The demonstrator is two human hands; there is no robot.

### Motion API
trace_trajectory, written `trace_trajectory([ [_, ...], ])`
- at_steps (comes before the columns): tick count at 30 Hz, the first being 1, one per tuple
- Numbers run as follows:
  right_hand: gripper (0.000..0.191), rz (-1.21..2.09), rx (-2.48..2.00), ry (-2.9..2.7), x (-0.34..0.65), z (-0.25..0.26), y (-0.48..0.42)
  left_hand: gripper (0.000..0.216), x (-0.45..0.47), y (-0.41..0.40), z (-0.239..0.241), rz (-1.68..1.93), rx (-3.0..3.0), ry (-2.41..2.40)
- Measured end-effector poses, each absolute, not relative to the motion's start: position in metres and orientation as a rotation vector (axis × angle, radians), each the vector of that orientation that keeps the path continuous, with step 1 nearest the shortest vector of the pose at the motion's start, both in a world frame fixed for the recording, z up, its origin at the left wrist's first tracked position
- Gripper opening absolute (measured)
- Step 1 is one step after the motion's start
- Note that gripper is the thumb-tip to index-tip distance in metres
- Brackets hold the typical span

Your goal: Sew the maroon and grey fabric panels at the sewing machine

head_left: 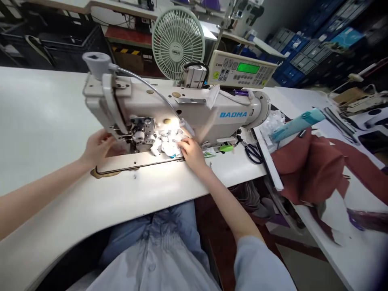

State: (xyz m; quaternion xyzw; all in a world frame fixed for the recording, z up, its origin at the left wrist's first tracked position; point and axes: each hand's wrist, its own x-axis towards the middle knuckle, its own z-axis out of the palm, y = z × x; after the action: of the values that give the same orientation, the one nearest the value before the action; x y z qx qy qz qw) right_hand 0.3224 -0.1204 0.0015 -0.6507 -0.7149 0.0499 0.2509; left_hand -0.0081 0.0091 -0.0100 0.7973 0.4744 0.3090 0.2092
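A white sewing machine (194,109) with blue BAOMA lettering stands across the table, its small lamp lighting the space under the arm. My left hand (98,147) is beside the needle area, fingers curled inward; the machine head partly covers the fingertips, and what they grip cannot be made out. Under the arm lies a heap of crumpled white scraps (169,144) with a bit of blue at its lower edge. My right hand (192,154) is closed at the right side of this heap, its fingertips on the scraps.
Dark-handled scissors (253,152) and a bright green piece (226,148) lie right of the machine. Behind it stand a green fan (178,44) and a control panel (242,68). Reddish-brown material (309,169) and a teal roll (298,124) are on the right-hand table.
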Motion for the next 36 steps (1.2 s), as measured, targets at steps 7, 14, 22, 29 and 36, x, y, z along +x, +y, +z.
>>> trace_trajectory([
  [7,0.041,0.078,-1.708,-1.967,0.326,0.009,-0.129,0.041,0.051,-0.072,0.002,0.479,2.759,0.487],
  [14,0.034,-0.009,-1.896,-2.137,0.33,0.019,-0.182,0.042,0.113,-0.056,-0.008,0.543,3.01,0.44],
  [22,0.028,-0.176,-1.889,-2.284,0.331,0.009,-0.209,0.049,0.147,-0.057,-0.009,0.61,2.97,0.626],
  [29,0.029,-0.338,-1.872,-2.239,0.378,0.002,-0.253,0.035,0.141,-0.058,-0.005,0.662,2.963,0.487],
  [36,0.026,-0.335,-1.978,-2.087,0.419,0.004,-0.267,0.026,0.143,-0.058,-0.003,0.553,3.072,0.43],
])
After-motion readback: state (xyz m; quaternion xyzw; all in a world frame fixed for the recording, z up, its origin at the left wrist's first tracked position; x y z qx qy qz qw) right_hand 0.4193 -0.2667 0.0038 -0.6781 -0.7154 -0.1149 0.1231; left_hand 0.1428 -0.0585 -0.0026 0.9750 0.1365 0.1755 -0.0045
